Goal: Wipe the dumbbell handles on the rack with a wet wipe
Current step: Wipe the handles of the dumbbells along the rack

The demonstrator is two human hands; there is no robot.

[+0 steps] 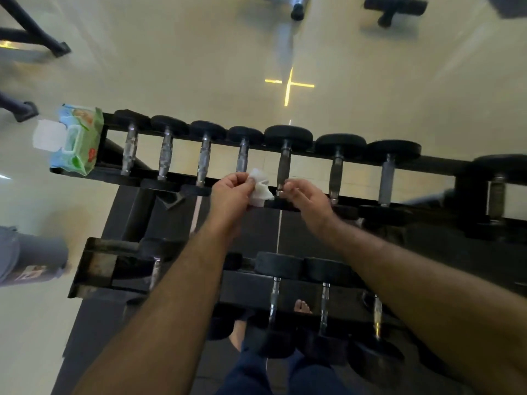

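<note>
Left hand (231,195) pinches crumpled wet wipe (261,187) above rack (288,204) front rail; right hand (306,196) beside it, fingers curled at dumbbell handle (284,169), grip unclear.

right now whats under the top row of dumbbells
Below the top row of dumbbells, a lower rack tier holds more dumbbells; both forearms cover its middle, so that stretch is hidden.

Glossy pale floor (171,67) (yellow cross (288,86) marked), black equipment legs (37,32).

Wipes pack (77,139) on rack's (427,162) left end
</note>
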